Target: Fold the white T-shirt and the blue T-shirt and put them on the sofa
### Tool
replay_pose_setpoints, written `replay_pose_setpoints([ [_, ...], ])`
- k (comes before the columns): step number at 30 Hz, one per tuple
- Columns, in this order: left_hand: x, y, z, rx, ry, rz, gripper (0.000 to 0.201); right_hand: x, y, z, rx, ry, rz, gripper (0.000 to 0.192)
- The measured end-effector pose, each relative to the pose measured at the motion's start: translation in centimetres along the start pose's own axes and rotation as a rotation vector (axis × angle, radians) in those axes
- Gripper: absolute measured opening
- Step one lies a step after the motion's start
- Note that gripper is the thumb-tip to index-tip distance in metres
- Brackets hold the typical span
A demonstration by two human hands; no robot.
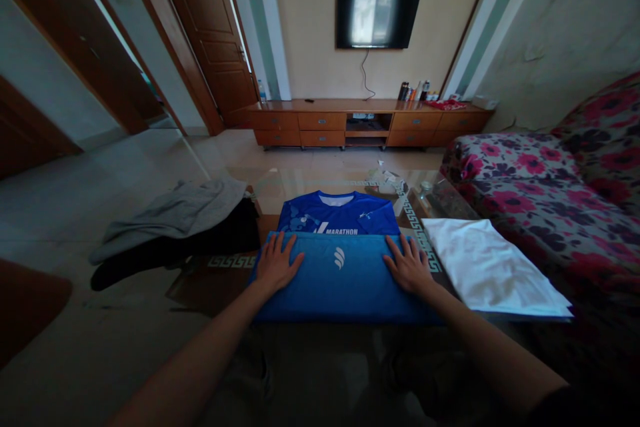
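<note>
A blue T-shirt (pixel 330 287) lies on the glass table in front of me, its lower part folded up over the front. The darker upper part with the collar and the word MARATHON shows beyond the fold, and a small white leaf-like mark sits on the folded part. My left hand (pixel 277 261) rests flat on the fold's left end, fingers spread. On the right end my right hand (pixel 409 265) also lies flat with its fingers apart. Neither hand grips the cloth.
A folded white cloth (pixel 495 267) lies on the table's right side. Grey and black clothes (pixel 175 220) are heaped at the left. A flowered sofa (pixel 530 213) stands at the right. Beyond the glass table (pixel 300 177) are a low wooden cabinet (pixel 323 121) and a wall television (pixel 379 13).
</note>
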State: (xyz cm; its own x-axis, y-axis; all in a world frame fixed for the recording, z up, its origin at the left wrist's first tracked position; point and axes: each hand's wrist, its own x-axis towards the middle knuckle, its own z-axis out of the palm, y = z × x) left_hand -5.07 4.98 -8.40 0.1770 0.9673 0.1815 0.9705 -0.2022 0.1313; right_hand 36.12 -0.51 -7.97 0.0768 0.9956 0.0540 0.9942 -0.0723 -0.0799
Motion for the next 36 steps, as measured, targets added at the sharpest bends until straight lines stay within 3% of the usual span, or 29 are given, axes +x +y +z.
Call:
replay_pose_setpoints([
  [4,2.1,-0.5,1.1,-0.052,-0.021,0.032,0.07,1.5,0.8,0.6,-0.018,0.009,0.019,0.068],
  [10,4.4,0.5,0.7,-0.082,0.058,0.042,0.06,3.7,2.1,-0.2,-0.023,-0.009,0.042,0.063],
  [13,4.0,1.4,0.0,-0.06,0.129,0.042,0.055,3.4,0.8,-0.5,-0.04,0.065,0.066,0.065],
  [16,3.0,1.7,-0.4,-0.046,0.102,0.107,0.054,2.2,-1.2,-0.4,-0.043,0.145,0.06,0.07],
  [20,1.8,0.9,-0.8,-0.043,0.024,0.046,0.06,0.9,-2.6,0.1,-0.003,0.06,0.063,0.069],
  [23,1.1,0.8,-1.6,-0.03,0.064,0.011,0.062,0.3,-3.1,0.0,0.028,0.018,0.075,0.069],
  [26,-0.1,2.5,-2.6,-0.049,0.095,0.107,0.061,-0.3,-5.2,-0.7,0.068,0.063,0.016,0.07],
  [31,-2.9,7.4,-2.7,-0.15,-0.032,0.381,0.062,-2.1,-11.6,-1.9,0.166,0.097,-0.25,0.069],
  [36,-4.4,9.6,-1.4,-0.155,-0.089,0.407,0.065,-3.6,-15.3,-1.5,0.209,0.083,-0.331,0.067],
])
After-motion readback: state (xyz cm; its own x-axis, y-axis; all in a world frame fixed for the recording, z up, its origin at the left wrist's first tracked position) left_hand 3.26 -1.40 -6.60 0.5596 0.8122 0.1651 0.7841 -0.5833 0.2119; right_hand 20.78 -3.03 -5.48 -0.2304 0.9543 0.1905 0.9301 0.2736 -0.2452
